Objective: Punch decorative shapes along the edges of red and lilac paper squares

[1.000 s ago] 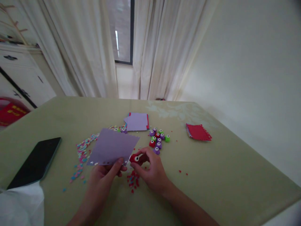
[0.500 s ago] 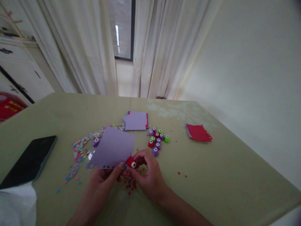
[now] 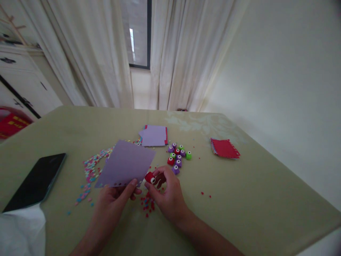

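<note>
My left hand (image 3: 114, 197) pinches the lower edge of a purple sheet of paper (image 3: 128, 161), thumb on top. Small punched holes run along that lower edge. A small red hole punch (image 3: 149, 177) with a white eye on it is held between the thumb and fingers of my right hand (image 3: 169, 197). It sits at the right edge of the sheet; whether it touches the paper I cannot tell. Below it lie red and blue paper bits (image 3: 147, 203). Several purple, green and red punches (image 3: 178, 163) are grouped just beyond my right hand.
A stack of coloured paper (image 3: 154, 136) lies farther back, and a red-topped paper stack (image 3: 225, 148) to the right. Colourful confetti (image 3: 90, 170) spreads behind and left of the sheet. A dark phone or tablet (image 3: 34, 181) and white tissue (image 3: 22, 227) are at the left.
The purple sheet has turned slightly and shifted up and left. The red punch has moved slightly up and right. A purple punch behind the sheet is now hidden.
</note>
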Demonstrator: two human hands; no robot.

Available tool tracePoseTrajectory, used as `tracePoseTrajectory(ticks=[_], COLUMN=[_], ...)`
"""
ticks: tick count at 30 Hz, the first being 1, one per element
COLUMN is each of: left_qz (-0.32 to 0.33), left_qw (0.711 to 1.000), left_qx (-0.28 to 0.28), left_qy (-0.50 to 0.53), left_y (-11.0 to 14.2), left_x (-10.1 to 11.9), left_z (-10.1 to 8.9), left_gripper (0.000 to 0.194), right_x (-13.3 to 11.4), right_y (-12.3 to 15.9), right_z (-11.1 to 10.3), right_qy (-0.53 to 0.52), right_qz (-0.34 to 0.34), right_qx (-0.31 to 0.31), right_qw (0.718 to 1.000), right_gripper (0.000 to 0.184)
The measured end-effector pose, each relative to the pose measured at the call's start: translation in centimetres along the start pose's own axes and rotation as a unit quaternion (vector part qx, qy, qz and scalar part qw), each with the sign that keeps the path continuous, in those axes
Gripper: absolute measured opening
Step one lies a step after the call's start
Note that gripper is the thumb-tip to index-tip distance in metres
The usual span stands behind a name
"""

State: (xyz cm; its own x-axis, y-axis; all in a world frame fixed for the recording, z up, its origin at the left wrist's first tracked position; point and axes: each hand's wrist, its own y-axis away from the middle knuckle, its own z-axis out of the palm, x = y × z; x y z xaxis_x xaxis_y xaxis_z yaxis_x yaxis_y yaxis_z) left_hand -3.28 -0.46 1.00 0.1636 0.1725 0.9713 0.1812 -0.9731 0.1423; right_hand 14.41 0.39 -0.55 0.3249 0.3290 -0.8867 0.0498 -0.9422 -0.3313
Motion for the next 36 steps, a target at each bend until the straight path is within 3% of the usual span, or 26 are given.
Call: tracePoseTrajectory(ticks=[5, 15, 26, 32, 36], left_qz=[0.007, 0.014, -0.006, -0.006, 0.019], left_qw=[1.0, 0.999, 0.994, 0.994, 0.993], left_qx=[-0.009, -0.006, -0.003, -0.009, 0.001], left_qy=[0.001, -0.033, -0.105, -0.105, -0.118], left_y=[-0.1, 0.3, 0.4, 0.1, 0.0], left_x=[-0.6, 0.1, -0.2, -0.7, -2.0], left_z=[-0.1, 0.1, -0.1, -0.1, -0.9], left_gripper=[0.038, 0.043, 0.049, 0.047, 0.025], right_x=[-0.5, -0.8, -0.6, -0.5, -0.1], right_y=[0.2, 0.5, 0.0, 0.1, 0.0], right_z=[0.2, 0.0, -1.0, -0.8, -0.6], right_qy=[-0.01, 0.072, 0.152, 0.094, 0.035], right_qz=[-0.005, -0.138, -0.225, -0.173, -0.131], right_qx=[0.001, 0.012, -0.017, -0.013, -0.026], right_qw=[1.0, 0.988, 0.962, 0.98, 0.99], right_gripper=[0.021, 0.016, 0.022, 0.02, 0.022])
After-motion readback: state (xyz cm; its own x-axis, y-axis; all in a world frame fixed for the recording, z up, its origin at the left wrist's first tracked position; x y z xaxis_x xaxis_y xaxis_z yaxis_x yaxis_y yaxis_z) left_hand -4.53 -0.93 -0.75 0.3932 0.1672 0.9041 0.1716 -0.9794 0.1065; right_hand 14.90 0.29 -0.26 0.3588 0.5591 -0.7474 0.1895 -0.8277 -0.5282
